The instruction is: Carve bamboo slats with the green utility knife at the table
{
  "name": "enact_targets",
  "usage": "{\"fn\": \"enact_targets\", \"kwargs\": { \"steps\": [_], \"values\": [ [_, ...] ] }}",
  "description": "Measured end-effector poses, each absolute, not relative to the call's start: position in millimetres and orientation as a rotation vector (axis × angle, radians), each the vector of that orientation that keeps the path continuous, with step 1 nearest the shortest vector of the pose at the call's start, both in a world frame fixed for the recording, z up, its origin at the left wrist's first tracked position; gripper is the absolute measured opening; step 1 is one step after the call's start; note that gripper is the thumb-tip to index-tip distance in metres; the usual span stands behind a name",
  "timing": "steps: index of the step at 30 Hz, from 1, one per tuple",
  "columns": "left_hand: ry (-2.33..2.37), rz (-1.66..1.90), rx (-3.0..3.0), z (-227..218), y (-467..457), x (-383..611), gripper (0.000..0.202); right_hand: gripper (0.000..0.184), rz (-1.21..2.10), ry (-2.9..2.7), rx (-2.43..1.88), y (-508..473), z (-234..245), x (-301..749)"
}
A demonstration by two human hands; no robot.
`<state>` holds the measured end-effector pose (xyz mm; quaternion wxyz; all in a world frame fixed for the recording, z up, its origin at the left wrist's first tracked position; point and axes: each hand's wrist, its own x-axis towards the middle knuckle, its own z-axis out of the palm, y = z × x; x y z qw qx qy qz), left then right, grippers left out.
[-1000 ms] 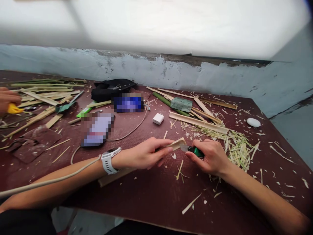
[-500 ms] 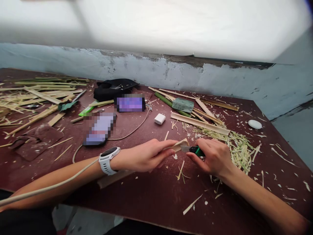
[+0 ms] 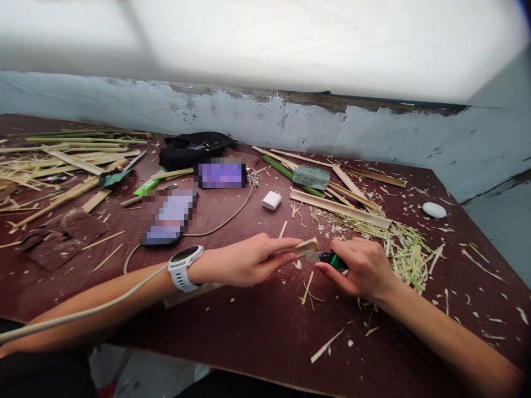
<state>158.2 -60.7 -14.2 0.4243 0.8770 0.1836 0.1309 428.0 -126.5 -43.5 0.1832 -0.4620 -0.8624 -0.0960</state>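
Observation:
A split bamboo strip (image 3: 307,247) is pinched in my left hand (image 3: 253,260), between thumb and fingers. Its near end sticks out to the right of the fingertips, while the rest runs back under my wrist and forearm. My right hand (image 3: 365,268) is wrapped around the green and black handle of a utility knife (image 3: 338,261). The knife's blade (image 3: 313,256) points left and lies against the strip's end. A white watch (image 3: 185,268) sits on my left wrist, and a pale cable (image 3: 83,315) crosses that forearm.
Two phones (image 3: 222,174) with a cable and a white charger (image 3: 271,200) lie on the dark red table (image 3: 249,342). Bamboo pieces (image 3: 340,209) and shavings (image 3: 410,254) spread at the right; more bamboo (image 3: 70,157) piles up left. A white oval object (image 3: 433,210) rests near the right edge.
The knife blade has shifted slightly left along the bamboo strip's end, and my right hand has turned a little. My left hand stays nearly still, holding the strip.

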Motion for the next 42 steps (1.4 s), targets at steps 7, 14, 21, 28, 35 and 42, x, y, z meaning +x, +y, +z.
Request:
{"fn": "enact_targets", "kwargs": {
  "steps": [7,14,21,28,35,42],
  "values": [
    [0.471,0.31,2.24,-13.3,-64.4,158.1,0.039,0.041,-0.248,-2.442,-1.296,-126.6,-38.7,428.9],
    [0.48,0.315,2.281,-14.9,-64.1,157.4,0.041,0.041,-0.225,-2.436,-1.292,-125.7,-39.6,428.6],
    [0.446,0.356,2.284,-15.7,-63.6,158.7,0.04,0.041,-0.202,-2.441,-1.282,-125.2,-42.0,428.3],
    [0.534,0.32,2.092,-16.8,-65.1,161.5,0.039,0.045,-0.217,-2.418,-1.359,-115.0,-41.3,431.6],
    [0.617,0.37,1.947,-17.8,-56.2,171.4,0.036,0.052,-0.244,-2.352,-1.492,-95.9,-40.5,443.7],
    [0.602,0.226,1.792,-18.8,-53.9,167.4,0.04,0.052,-0.248,-2.412,-1.412,-90.3,-38.9,450.0]
  ]
}}
